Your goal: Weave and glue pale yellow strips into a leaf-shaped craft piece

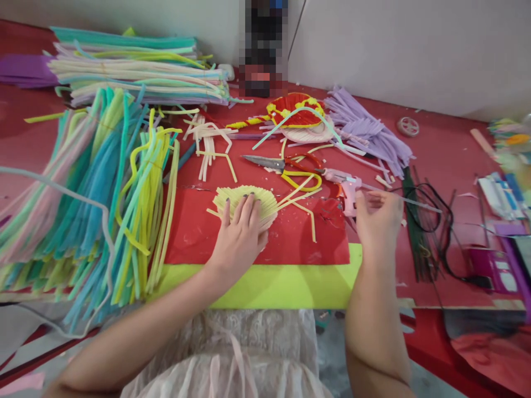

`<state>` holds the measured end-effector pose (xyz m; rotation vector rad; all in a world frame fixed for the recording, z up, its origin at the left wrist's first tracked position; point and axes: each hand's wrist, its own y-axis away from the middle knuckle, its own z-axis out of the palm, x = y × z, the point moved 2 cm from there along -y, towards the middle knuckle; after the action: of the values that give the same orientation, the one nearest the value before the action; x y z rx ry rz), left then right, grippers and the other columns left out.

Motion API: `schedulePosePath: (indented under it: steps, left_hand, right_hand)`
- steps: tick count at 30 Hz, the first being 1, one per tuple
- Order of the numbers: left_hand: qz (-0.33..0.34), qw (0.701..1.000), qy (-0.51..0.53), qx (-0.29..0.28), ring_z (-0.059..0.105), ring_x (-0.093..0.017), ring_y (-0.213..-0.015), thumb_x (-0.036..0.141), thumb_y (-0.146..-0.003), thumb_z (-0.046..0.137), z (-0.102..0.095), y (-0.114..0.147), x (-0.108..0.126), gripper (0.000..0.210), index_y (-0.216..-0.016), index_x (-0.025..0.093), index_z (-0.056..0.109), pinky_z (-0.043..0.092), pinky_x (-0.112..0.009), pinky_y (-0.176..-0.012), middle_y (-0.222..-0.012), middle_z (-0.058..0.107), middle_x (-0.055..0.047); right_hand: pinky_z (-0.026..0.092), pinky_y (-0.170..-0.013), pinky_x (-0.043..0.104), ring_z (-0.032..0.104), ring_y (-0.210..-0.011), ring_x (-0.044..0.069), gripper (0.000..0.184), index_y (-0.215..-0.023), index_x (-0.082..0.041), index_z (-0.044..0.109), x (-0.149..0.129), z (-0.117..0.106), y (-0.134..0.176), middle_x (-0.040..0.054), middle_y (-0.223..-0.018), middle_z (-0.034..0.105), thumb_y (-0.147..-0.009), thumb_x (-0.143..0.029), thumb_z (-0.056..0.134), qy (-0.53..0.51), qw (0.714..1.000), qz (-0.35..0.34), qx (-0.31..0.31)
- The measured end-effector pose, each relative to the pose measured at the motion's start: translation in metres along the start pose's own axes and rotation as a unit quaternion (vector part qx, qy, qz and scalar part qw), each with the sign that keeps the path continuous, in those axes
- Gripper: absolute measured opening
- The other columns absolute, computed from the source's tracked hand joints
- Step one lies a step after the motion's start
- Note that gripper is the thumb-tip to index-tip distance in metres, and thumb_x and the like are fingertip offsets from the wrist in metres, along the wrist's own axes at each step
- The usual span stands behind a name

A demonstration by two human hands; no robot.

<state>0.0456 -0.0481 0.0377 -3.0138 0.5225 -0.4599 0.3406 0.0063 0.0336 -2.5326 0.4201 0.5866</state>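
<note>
left hand (238, 235) rests flat on yellow fan-shaped piece (267, 204), right hand (379, 213) curls at pink glue gun (350, 194), grip unclear

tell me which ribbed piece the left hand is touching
The pale yellow piece, under the left hand; the red, yellow-edged one lies beyond the scissors, with no hand on it.

Wall (406, 55): pale grey, bearing one thin dark slanting line (297, 30). Worktop (446, 141): red, before the wall. Seat (433, 340): red, partly visible, lower right. Floor (335, 359): grey. Light: soft, even.
</note>
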Motion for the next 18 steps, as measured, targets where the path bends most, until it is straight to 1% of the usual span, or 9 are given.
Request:
schedulePosePath:
  steps: [2, 5, 7, 11, 14, 16, 18]
  left_hand:
    - [0.001, 1.0, 0.0, -0.006, 0.04, -0.033, -0.14, 0.027, -0.092, 0.047, -0.001, -0.001, -0.002, 0.055, -0.142, 0.008, 0.039, 0.018, -0.061, -0.119, -0.149, 0.044, -0.022]
    - [0.009, 1.0, 0.005, -0.017, 0.04, -0.033, -0.14, 0.025, -0.091, 0.047, -0.006, -0.003, -0.005, 0.052, -0.139, 0.007, 0.042, 0.017, -0.062, -0.119, -0.148, 0.045, -0.021]
    - [0.016, 1.0, 0.009, -0.022, 0.04, -0.033, -0.14, 0.023, -0.09, 0.048, -0.008, -0.004, -0.007, 0.049, -0.137, 0.007, 0.044, 0.016, -0.062, -0.119, -0.147, 0.047, -0.02]
    - [0.025, 0.999, 0.008, -0.023, 0.043, -0.032, -0.138, 0.019, -0.089, 0.05, -0.012, -0.003, -0.01, 0.045, -0.133, 0.009, 0.046, 0.016, -0.063, -0.119, -0.144, 0.05, -0.019]
    - [0.043, 0.999, 0.005, -0.024, 0.043, -0.032, -0.137, 0.016, -0.089, 0.049, -0.014, -0.003, -0.007, 0.043, -0.131, 0.01, 0.047, 0.019, -0.062, -0.119, -0.144, 0.05, -0.018]
    - [0.064, 0.998, 0.009, -0.023, 0.045, -0.031, -0.135, 0.017, -0.091, 0.049, -0.015, -0.006, -0.003, 0.037, -0.128, 0.013, 0.05, 0.027, -0.058, -0.117, -0.14, 0.052, -0.016]
    - [0.079, 0.996, 0.012, -0.026, 0.053, -0.03, -0.124, 0.018, -0.093, 0.049, -0.013, -0.012, 0.002, 0.027, -0.119, 0.015, 0.056, 0.041, -0.051, -0.107, -0.13, 0.057, -0.014]
  right_hand:
    - [0.048, -0.085, 0.046, 0.057, -0.087, 0.025, 0.04, -0.094, -0.019, 0.057, 0.011, 0.006, -0.007, 0.0078, -0.089, 0.059, -0.081, -0.057, 0.059, 0.025, 0.998, 0.03, -0.044]
    - [0.048, -0.083, 0.046, 0.058, -0.083, 0.025, 0.041, -0.089, -0.021, 0.054, 0.019, 0.019, -0.01, 0.0064, -0.081, 0.058, -0.081, -0.061, 0.056, 0.028, 0.989, 0.063, -0.13]
    - [0.047, -0.082, 0.046, 0.058, -0.084, 0.025, 0.039, -0.086, -0.022, 0.05, 0.02, 0.027, -0.011, 0.0069, -0.082, 0.058, -0.083, -0.06, 0.052, 0.035, 0.986, 0.068, -0.146]
    - [0.046, -0.084, 0.046, 0.058, -0.092, 0.028, 0.033, -0.087, -0.022, 0.045, 0.018, 0.036, -0.011, 0.0128, -0.092, 0.059, -0.089, -0.055, 0.041, 0.061, 0.989, 0.063, -0.115]
    - [0.046, -0.081, 0.045, 0.059, -0.09, 0.028, 0.031, -0.091, -0.021, 0.044, 0.018, 0.034, -0.01, 0.0145, -0.093, 0.059, -0.092, -0.051, 0.037, 0.053, 0.992, 0.074, -0.082]
    - [0.046, -0.076, 0.044, 0.06, -0.085, 0.027, 0.031, -0.092, -0.021, 0.045, 0.018, 0.03, -0.011, 0.0138, -0.09, 0.06, -0.092, -0.051, 0.036, 0.042, 0.996, 0.066, -0.049]
    - [0.047, -0.073, 0.043, 0.061, -0.079, 0.026, 0.032, -0.097, -0.02, 0.047, 0.016, 0.023, -0.01, 0.0124, -0.086, 0.061, -0.094, -0.05, 0.035, 0.021, 0.999, 0.046, -0.018]
